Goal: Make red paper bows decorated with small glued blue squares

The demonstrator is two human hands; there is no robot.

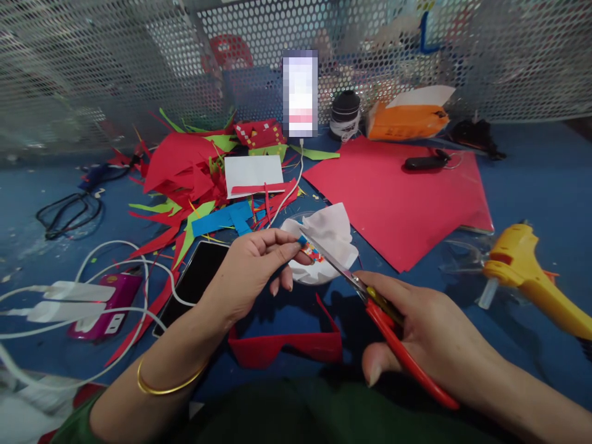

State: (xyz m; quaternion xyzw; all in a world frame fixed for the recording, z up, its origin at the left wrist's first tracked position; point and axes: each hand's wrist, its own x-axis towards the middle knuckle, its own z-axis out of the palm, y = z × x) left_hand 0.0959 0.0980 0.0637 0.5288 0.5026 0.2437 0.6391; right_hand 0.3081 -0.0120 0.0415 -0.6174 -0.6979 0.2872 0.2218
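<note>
- Pinching a small blue piece (302,240) between thumb and forefinger of the left hand (259,259), with the other fingers loosely curled.
- Gripping red-handled scissors (393,340) in the right hand (425,320), curled partly open around the handles with the thumb set apart.
- Apparently snipping or trimming the piece, held beside the blade tips above white tissue (340,225); too close to tell contact from a gap.
- Calling next, most likely, for a steady pinch and small, careful blade strokes.
- Converging from both sides, with forearms angled inward, beyond a red paper strip (289,346).
</note>
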